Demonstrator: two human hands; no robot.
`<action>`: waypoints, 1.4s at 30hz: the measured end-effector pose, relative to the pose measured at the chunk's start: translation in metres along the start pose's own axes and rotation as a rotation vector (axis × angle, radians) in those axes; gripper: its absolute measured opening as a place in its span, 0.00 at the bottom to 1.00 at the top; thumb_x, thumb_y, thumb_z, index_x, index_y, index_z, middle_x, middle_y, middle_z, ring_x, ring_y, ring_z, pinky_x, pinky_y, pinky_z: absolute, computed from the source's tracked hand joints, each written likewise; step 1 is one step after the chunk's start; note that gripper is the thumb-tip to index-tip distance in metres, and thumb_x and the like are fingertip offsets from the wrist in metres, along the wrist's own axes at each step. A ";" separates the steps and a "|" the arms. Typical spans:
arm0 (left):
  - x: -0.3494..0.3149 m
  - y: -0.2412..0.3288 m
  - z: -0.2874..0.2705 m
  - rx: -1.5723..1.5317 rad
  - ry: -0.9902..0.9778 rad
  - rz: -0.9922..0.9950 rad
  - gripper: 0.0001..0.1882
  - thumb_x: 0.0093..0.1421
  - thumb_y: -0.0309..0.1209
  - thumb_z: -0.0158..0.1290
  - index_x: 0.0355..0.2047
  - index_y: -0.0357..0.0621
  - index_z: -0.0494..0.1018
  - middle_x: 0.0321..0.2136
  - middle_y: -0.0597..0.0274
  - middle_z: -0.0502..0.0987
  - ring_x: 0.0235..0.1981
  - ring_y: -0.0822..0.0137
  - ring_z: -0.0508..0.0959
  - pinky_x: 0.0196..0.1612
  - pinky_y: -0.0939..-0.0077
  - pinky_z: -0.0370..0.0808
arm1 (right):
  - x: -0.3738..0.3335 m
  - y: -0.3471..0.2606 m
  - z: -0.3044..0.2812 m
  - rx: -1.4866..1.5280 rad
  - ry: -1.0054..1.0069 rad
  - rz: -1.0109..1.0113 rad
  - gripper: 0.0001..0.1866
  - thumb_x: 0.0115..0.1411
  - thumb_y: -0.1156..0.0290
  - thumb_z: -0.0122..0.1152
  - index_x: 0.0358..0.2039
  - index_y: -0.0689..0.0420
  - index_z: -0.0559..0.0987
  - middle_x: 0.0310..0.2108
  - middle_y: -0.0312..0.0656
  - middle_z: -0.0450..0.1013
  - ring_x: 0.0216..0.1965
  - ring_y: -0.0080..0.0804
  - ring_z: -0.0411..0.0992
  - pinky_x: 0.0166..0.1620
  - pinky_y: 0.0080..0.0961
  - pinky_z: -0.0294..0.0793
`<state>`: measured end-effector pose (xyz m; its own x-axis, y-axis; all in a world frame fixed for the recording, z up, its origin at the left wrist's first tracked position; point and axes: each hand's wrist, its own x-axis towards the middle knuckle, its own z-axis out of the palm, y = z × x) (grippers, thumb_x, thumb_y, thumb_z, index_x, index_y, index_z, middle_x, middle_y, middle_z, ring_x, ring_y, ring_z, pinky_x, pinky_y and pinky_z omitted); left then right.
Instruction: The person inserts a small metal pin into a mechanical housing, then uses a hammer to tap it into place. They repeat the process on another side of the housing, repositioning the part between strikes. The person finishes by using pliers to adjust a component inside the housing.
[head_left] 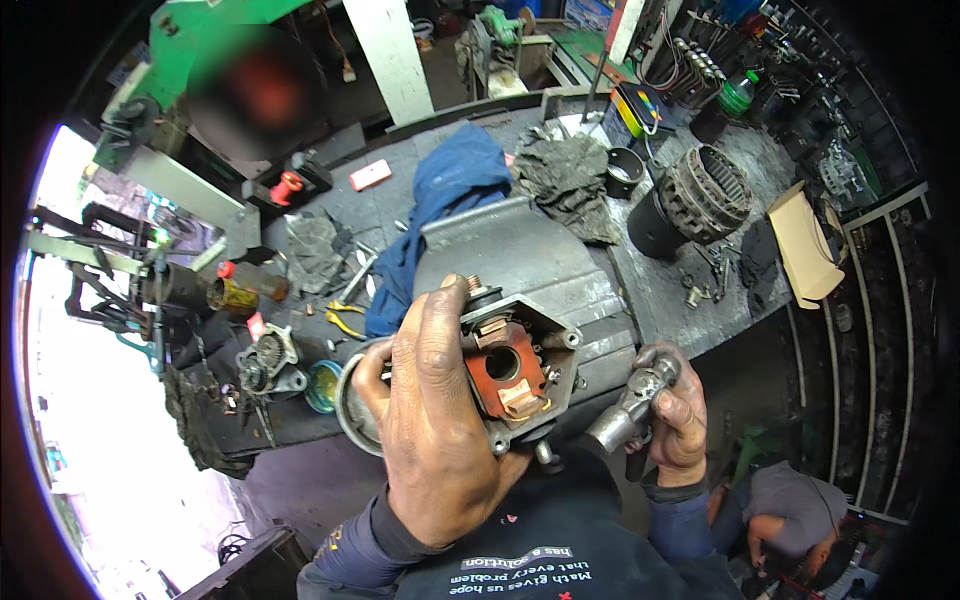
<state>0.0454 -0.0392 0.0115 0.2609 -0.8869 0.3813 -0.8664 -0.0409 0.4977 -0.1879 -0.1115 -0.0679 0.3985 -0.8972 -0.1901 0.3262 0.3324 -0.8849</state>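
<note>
In front of my chest, my left hand is wrapped round a grey metal motor housing with its open end facing up. Inside sits a red-brown brush plate with a round central hole and copper-coloured brushes. A threaded copper-coloured stud pokes out beside my fingertips. To the right, my right hand is closed on a steel hammer, gripped close to its head; most of its handle is hidden. The hammer is apart from the housing.
Behind the housing, a blue cloth and a dark rag lie on the metal workbench. Yellow-handled pliers and a gear-like part lie left. A large ribbed cylinder stands right. Another person crouches lower right.
</note>
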 end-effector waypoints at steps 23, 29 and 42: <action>0.005 -0.034 0.006 -0.148 0.039 0.067 0.60 0.42 0.40 0.81 0.70 0.37 0.58 0.54 0.47 0.75 0.55 0.53 0.78 0.62 0.60 0.74 | -0.006 -0.011 0.072 0.500 0.160 0.161 0.15 0.74 0.52 0.56 0.47 0.50 0.70 0.27 0.42 0.70 0.18 0.30 0.69 0.21 0.31 0.73; 0.016 -0.036 0.004 -0.201 0.054 0.079 0.57 0.39 0.38 0.82 0.66 0.34 0.62 0.52 0.44 0.76 0.53 0.50 0.80 0.57 0.61 0.77 | -0.009 -0.009 0.087 0.541 0.131 0.166 0.16 0.74 0.52 0.58 0.49 0.50 0.72 0.28 0.40 0.70 0.20 0.29 0.68 0.22 0.32 0.72; -0.053 -0.088 -0.084 -1.370 -0.555 -0.726 0.36 0.62 0.44 0.67 0.62 0.31 0.71 0.52 0.58 0.80 0.52 0.67 0.79 0.58 0.70 0.75 | -0.038 -0.056 0.086 -0.254 0.190 -0.291 0.21 0.70 0.60 0.64 0.55 0.56 0.69 0.35 0.37 0.74 0.26 0.17 0.69 0.20 0.15 0.67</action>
<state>0.1436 0.0505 0.0131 -0.0169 -0.9236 -0.3830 0.4388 -0.3511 0.8272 -0.1479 -0.0709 0.0253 0.1479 -0.9886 0.0290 0.1709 -0.0033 -0.9853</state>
